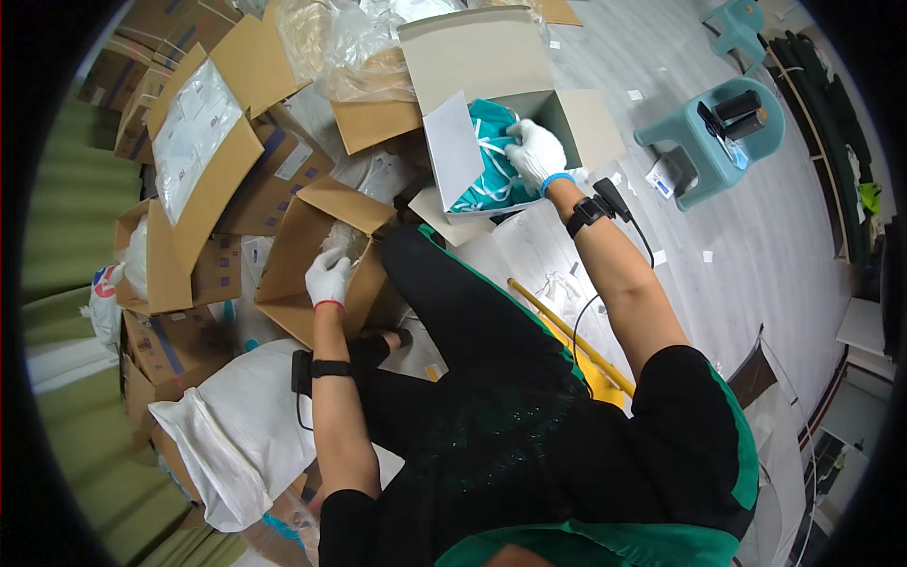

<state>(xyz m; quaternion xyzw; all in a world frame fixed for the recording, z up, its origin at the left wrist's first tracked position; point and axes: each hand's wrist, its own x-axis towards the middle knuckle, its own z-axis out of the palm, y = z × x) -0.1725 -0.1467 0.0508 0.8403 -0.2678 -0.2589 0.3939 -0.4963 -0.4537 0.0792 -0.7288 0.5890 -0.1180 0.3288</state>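
My right hand (pixel 539 156), in a white glove with a blue cuff, reaches into an open white carton (pixel 472 57). Its fingers curl against folded teal cloth (pixel 487 180) with white ties, and seem to grip it; the fingertips are partly hidden. My left hand (pixel 328 278), gloved in white with a red cuff, is over an open brown cardboard box (pixel 288 255). Its fingers are bent together beside crumpled clear plastic (pixel 348 238) inside that box. Whether they hold any of the plastic cannot be made out.
Brown boxes (pixel 179 350) crowd the left, with a white sack (pixel 250 425) near my left arm. A light-blue stool (pixel 704 156) bearing dark objects stands right. A yellow pole (pixel 567 331) lies beside my leg. Clear plastic bags (pixel 350 47) lie at the far side.
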